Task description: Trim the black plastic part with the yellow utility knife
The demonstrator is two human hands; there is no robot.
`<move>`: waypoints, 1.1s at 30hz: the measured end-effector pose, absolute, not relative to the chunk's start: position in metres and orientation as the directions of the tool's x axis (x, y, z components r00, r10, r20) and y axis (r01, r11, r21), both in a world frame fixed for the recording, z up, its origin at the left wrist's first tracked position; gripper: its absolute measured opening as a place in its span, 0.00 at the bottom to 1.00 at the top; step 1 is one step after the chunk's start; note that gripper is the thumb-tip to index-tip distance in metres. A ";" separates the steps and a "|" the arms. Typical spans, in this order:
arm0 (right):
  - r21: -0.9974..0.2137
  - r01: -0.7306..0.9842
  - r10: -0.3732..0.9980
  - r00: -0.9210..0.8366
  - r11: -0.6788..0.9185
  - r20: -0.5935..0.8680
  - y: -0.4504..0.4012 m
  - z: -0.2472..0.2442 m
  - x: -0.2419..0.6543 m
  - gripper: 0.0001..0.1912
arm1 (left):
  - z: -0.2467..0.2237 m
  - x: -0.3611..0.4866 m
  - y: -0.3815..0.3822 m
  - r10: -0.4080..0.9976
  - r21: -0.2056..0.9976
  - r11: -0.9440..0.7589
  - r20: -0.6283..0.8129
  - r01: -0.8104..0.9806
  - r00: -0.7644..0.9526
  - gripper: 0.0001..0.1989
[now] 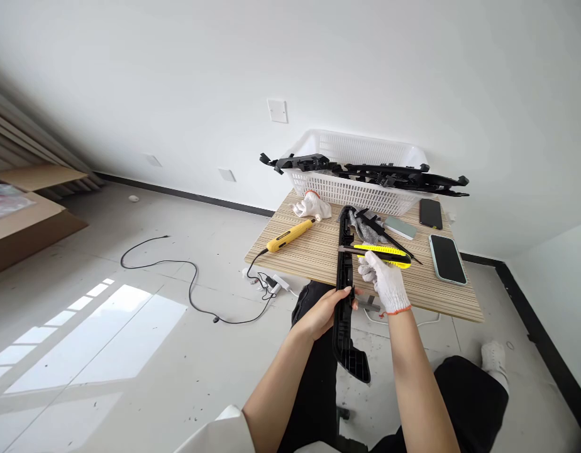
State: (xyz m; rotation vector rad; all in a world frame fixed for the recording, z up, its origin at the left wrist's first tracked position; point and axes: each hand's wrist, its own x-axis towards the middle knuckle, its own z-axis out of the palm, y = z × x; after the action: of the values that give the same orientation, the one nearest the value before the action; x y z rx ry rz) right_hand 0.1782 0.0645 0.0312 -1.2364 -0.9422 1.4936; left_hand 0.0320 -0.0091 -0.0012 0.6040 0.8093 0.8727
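Observation:
A long black plastic part [344,314] stretches from the table's front edge toward my lap, its ribbed side facing up. My bare left hand [329,308] is closed around its middle, fingers wrapped under it. My right hand [383,280], in a white knitted glove with an orange cuff, grips a yellow and black utility knife [389,255]. The knife points left, its blade end at the upper stretch of the black part; whether they touch is unclear. Behind the knife lie a grey cloth [366,228] and a thin black strip [387,236] on the wooden table [309,251].
A white basket [351,190] holding black plastic parts stands at the table's back. A yellow corded tool [290,236] and a white glove [313,206] lie left; two phones [431,214] and a grey-green box [400,228] lie right. A black cable [192,283] crosses the floor.

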 end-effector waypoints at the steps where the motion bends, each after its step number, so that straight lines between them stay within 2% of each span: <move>1: -0.948 -0.187 0.966 -0.046 -0.257 -0.253 0.064 0.031 0.179 0.18 | -0.001 0.032 -0.009 0.847 0.744 0.515 -0.363 -0.426 0.389 0.25; 9: -0.964 -0.104 0.968 -0.079 -0.246 -0.239 0.063 0.029 0.181 0.17 | -0.004 0.031 -0.009 0.841 0.740 0.523 -0.368 -0.422 0.397 0.25; 14: -0.961 -0.133 0.970 -0.055 -0.242 -0.236 0.063 0.027 0.181 0.17 | -0.004 0.032 -0.009 0.841 0.736 0.525 -0.369 -0.428 0.397 0.25; 23: -0.975 -0.035 0.963 -0.169 -0.218 -0.210 0.063 0.013 0.185 0.18 | 0.001 0.039 -0.009 0.862 0.719 0.504 -0.386 -0.478 0.327 0.20; 26: -0.992 0.083 0.961 -0.254 -0.090 -0.108 0.062 0.011 0.188 0.18 | 0.000 0.046 -0.009 0.884 0.836 0.454 -0.378 -0.309 0.275 0.20; 28: -0.991 0.134 0.952 -0.306 0.027 -0.016 0.062 0.012 0.189 0.16 | 0.000 0.050 -0.012 0.917 0.929 0.361 -0.337 -0.082 0.215 0.25; 30: -0.981 0.163 0.940 -0.337 0.108 0.047 0.063 0.012 0.188 0.13 | 0.001 0.048 -0.018 0.935 0.945 0.296 -0.316 0.140 0.160 0.31; 32: -0.973 0.182 0.942 -0.329 0.140 0.074 0.063 0.014 0.186 0.11 | 0.005 0.038 -0.026 0.931 0.921 0.318 -0.349 0.226 0.111 0.31; 33: -0.973 0.185 0.947 -0.312 0.138 0.075 0.062 0.015 0.184 0.12 | 0.007 0.031 -0.030 0.930 0.926 0.341 -0.358 0.165 0.086 0.28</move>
State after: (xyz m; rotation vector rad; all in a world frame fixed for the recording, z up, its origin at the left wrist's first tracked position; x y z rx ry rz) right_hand 0.1836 0.0622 0.0150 -1.1140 -1.6419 1.2419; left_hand 0.0310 -0.0304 0.0074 1.0944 1.3777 0.7860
